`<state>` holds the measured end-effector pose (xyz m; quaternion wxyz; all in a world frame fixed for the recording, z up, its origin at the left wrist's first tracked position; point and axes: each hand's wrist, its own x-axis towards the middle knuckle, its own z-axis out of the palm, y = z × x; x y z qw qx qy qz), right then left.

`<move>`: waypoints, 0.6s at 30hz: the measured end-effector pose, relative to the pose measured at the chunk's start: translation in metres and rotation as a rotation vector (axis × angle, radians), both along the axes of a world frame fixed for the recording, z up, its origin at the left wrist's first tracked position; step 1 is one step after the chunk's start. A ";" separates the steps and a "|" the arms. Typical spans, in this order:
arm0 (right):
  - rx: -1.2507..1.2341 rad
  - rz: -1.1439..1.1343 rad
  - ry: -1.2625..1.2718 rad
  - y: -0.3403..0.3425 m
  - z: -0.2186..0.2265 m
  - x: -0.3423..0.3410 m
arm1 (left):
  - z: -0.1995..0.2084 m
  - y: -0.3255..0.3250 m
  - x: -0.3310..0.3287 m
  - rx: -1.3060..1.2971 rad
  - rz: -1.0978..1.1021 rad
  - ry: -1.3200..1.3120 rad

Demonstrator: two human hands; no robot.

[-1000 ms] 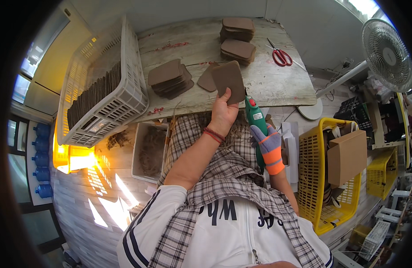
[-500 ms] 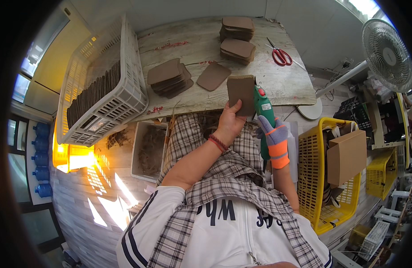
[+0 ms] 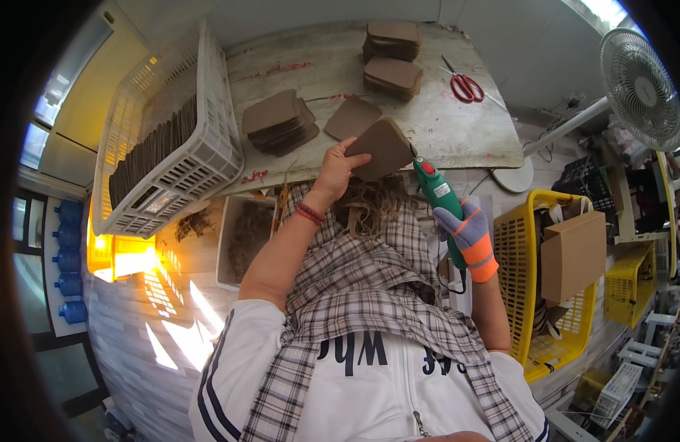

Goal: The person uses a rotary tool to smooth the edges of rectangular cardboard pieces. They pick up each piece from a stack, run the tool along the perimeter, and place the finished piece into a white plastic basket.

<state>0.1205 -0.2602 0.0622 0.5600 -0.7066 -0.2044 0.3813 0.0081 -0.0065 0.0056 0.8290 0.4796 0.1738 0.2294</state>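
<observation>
My bare left hand (image 3: 337, 174) grips a brown rounded rectangular pad (image 3: 383, 153) by its left edge, thumb on top, over the table's front edge. A purple and orange glove covers my right hand (image 3: 465, 236), which is wrapped round a green corded electric cutter (image 3: 438, 188) with a red button. The cutter's tip meets the pad's right edge. Trimmed brown strips (image 3: 373, 208) lie on my checked apron below. One loose pad (image 3: 347, 118) rests flat on the table (image 3: 310, 81), left of the held one and partly behind it.
Stacks of pads stand on the table: one at left (image 3: 277, 121), two at the back. Red-handled scissors (image 3: 467, 88) lie at right. A white crate (image 3: 215, 158) of upright pads stands left, a scrap box (image 3: 226, 258) below, a yellow basket (image 3: 513, 295) and fan (image 3: 638, 88) right.
The held pad has turned and shifted left, with my left hand now on its left edge. My right hand and the cutter have moved right and lower, and the cutter now slants. More strips show.
</observation>
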 end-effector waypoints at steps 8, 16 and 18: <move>-0.014 0.022 -0.063 0.006 -0.013 -0.010 | 0.001 0.010 -0.019 -0.027 -0.203 0.159; 0.001 0.014 0.044 0.016 -0.010 -0.012 | 0.004 0.000 -0.025 -0.022 -0.193 0.301; 0.001 0.039 0.060 0.015 -0.008 -0.011 | 0.003 0.005 -0.026 0.091 -0.179 0.297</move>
